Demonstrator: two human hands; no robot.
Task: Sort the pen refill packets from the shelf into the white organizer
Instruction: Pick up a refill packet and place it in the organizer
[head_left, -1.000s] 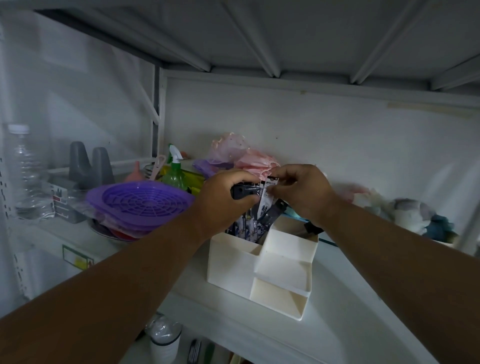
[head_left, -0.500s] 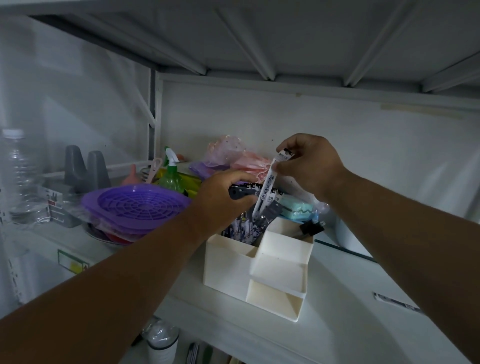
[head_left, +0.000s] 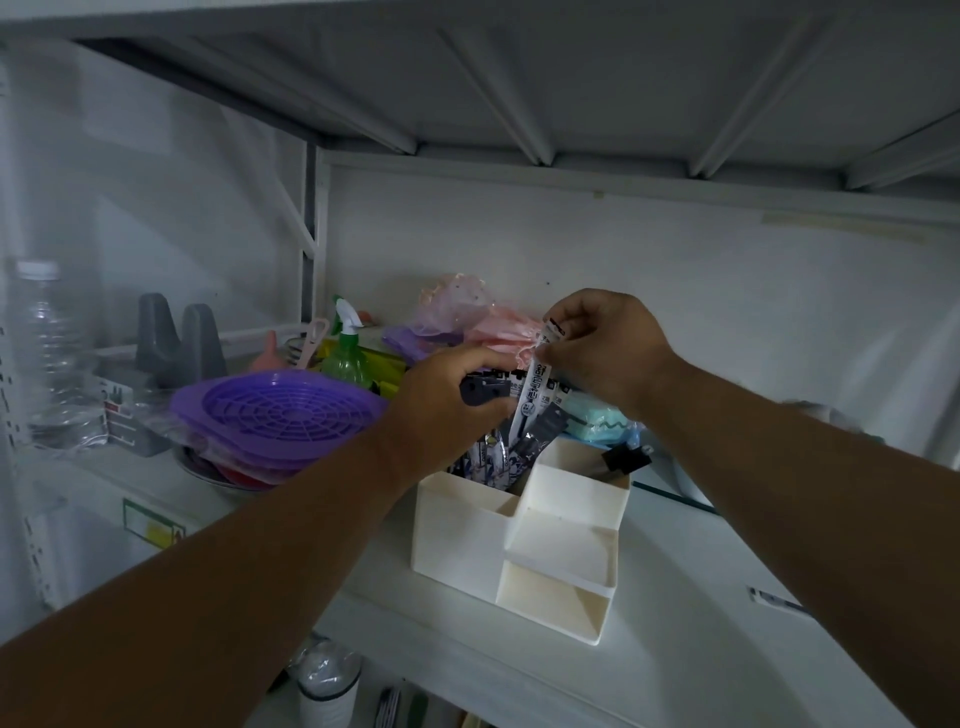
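Note:
The white organizer (head_left: 467, 530) stands on the shelf in the middle of the view, with stepped compartments at its front right. Several pen refill packets (head_left: 488, 462) stand upright in its tall back compartment. My left hand (head_left: 441, 400) grips the tops of that bundle. My right hand (head_left: 602, 343) pinches the top of one long white packet (head_left: 532, 395), whose lower end reaches down among the others in the compartment. Another thin packet (head_left: 779, 603) lies flat on the shelf at the right.
A stack of purple baskets (head_left: 280, 410) sits left of the organizer, with a green spray bottle (head_left: 345, 353), grey holders (head_left: 176, 338) and a clear bottle (head_left: 47, 353) behind. Pink bags (head_left: 467, 317) and a teal sponge (head_left: 597, 421) lie at the back. A black binder clip (head_left: 623, 460) is behind the organizer.
My right hand lifted the white packet up out of the bundle half a second ago and has now come back down slightly toward the organizer. My left hand stayed on the bundle.

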